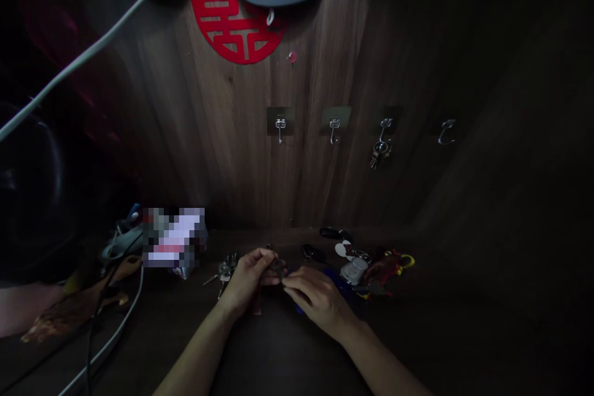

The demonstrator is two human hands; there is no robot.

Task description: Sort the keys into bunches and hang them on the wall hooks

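Ok so your L hand (pixel 250 275) has a small dark thing (pixel 277 267) pinched in its fingers, off to the left of the grey fob (pixel 355 271), tho it's too dim to tell what it is tbh. Your R hand (pixel 320 297) is right up close to your L w/ fingers curled, also left of the grey fob; can't tell if it's gripping too. FYI a bunch of keys (pixel 226 269) lies much further left of the fob, past your L hand. White tag (pixel 343 250) sits just behind the fob, yellow ring (pixel 408 260) to its right, and the hanging keys (pixel 380 150) are up above it.
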